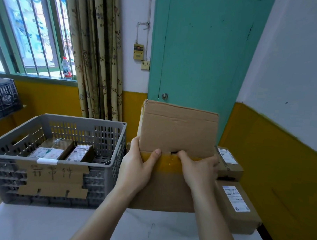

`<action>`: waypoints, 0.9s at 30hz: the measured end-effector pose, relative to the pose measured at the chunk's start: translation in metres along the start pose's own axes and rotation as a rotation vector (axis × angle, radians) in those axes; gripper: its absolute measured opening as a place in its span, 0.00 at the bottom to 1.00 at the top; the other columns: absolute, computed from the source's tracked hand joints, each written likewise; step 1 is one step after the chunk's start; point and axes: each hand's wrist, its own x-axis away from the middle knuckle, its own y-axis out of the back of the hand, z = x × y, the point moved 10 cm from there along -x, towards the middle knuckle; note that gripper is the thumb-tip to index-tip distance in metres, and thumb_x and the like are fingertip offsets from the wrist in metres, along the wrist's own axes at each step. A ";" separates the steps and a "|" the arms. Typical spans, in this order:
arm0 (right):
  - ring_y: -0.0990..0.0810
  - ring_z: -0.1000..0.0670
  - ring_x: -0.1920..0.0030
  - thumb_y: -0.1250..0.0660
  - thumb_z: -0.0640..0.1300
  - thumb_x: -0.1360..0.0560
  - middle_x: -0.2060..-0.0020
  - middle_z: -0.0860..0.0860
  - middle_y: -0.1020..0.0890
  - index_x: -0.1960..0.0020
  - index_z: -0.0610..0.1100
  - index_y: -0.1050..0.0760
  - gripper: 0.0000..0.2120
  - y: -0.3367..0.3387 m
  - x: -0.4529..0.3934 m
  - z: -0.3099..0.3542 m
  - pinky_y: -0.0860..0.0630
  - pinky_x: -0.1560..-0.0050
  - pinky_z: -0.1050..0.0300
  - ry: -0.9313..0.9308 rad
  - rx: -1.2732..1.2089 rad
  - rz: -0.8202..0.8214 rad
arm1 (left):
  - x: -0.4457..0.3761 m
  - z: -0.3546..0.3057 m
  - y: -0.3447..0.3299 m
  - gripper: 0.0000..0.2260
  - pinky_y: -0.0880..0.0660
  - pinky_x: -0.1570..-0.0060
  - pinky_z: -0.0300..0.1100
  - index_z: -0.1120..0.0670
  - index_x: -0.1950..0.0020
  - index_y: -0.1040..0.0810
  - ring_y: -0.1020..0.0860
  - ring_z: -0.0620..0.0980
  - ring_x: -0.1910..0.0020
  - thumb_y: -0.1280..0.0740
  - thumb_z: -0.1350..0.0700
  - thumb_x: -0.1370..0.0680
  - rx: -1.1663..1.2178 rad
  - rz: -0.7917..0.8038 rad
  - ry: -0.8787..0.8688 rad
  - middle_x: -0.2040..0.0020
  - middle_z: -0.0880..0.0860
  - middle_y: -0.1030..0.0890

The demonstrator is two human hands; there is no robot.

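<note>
One brown, yellow-taped cardboard box (169, 189), flap upright, left hand (139, 166) and right hand (199, 168) each with grip curled round its sides; two parcels (229, 163) (238, 206) right.

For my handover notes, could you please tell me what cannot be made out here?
Head view:
Inside of the cardboard box: hidden by its raised flap and the left hand and right hand gripping it.
The labels on the parcels beside it: print too small.
The black crate: cut off by the left edge.
</note>
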 end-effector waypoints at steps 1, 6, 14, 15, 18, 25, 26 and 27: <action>0.38 0.37 0.24 0.23 0.60 0.32 0.23 0.41 0.38 0.18 0.41 0.51 0.55 0.000 0.000 0.000 0.32 0.31 0.39 0.003 0.002 -0.005 | 0.000 0.000 0.000 0.28 0.27 0.52 0.31 0.47 0.25 0.34 0.26 0.30 0.48 0.30 0.41 0.22 -0.003 0.001 -0.001 0.46 0.30 0.28; 0.38 0.37 0.24 0.24 0.61 0.31 0.22 0.41 0.39 0.18 0.42 0.52 0.55 0.001 0.002 0.002 0.32 0.31 0.38 0.035 0.016 0.002 | -0.002 0.004 0.000 0.28 0.29 0.58 0.25 0.45 0.25 0.35 0.25 0.29 0.50 0.31 0.40 0.22 0.023 0.020 0.029 0.46 0.30 0.26; 0.39 0.38 0.23 0.23 0.61 0.31 0.22 0.42 0.40 0.18 0.42 0.52 0.56 0.002 0.002 0.008 0.33 0.30 0.38 0.050 0.036 0.016 | -0.004 0.003 0.000 0.28 0.28 0.55 0.28 0.45 0.25 0.36 0.25 0.31 0.49 0.31 0.41 0.21 0.041 0.027 0.027 0.45 0.31 0.26; 0.39 0.38 0.23 0.23 0.61 0.31 0.22 0.42 0.40 0.18 0.42 0.52 0.55 0.003 0.002 0.009 0.32 0.30 0.38 0.055 0.043 0.011 | -0.003 0.004 0.000 0.27 0.28 0.55 0.27 0.45 0.25 0.36 0.25 0.31 0.48 0.31 0.42 0.21 0.051 0.026 0.031 0.45 0.31 0.26; 0.39 0.38 0.23 0.23 0.61 0.31 0.22 0.42 0.40 0.18 0.42 0.51 0.55 0.005 0.000 0.010 0.32 0.28 0.39 0.086 0.050 0.023 | -0.003 0.004 -0.001 0.26 0.27 0.57 0.27 0.43 0.27 0.36 0.24 0.31 0.49 0.30 0.41 0.22 0.060 0.042 0.035 0.45 0.31 0.26; 0.30 0.41 0.26 0.26 0.71 0.32 0.25 0.47 0.29 0.21 0.47 0.42 0.51 0.011 -0.002 0.016 0.28 0.30 0.42 0.201 0.075 0.092 | -0.015 0.005 0.008 0.32 0.26 0.56 0.28 0.46 0.25 0.35 0.23 0.35 0.46 0.28 0.40 0.24 0.063 0.110 0.056 0.42 0.37 0.23; 0.27 0.42 0.29 0.28 0.72 0.32 0.29 0.49 0.25 0.24 0.48 0.36 0.46 0.013 -0.002 0.017 0.26 0.32 0.43 0.220 0.096 0.085 | -0.016 0.005 0.009 0.35 0.25 0.51 0.30 0.45 0.22 0.38 0.22 0.37 0.43 0.29 0.39 0.26 0.063 0.130 0.050 0.39 0.39 0.22; 0.24 0.43 0.32 0.31 0.74 0.31 0.34 0.51 0.22 0.28 0.49 0.32 0.42 0.016 -0.002 0.017 0.25 0.37 0.46 0.233 0.119 0.083 | -0.017 0.005 0.011 0.39 0.22 0.44 0.37 0.43 0.19 0.42 0.23 0.41 0.38 0.29 0.38 0.26 0.059 0.148 0.044 0.34 0.41 0.23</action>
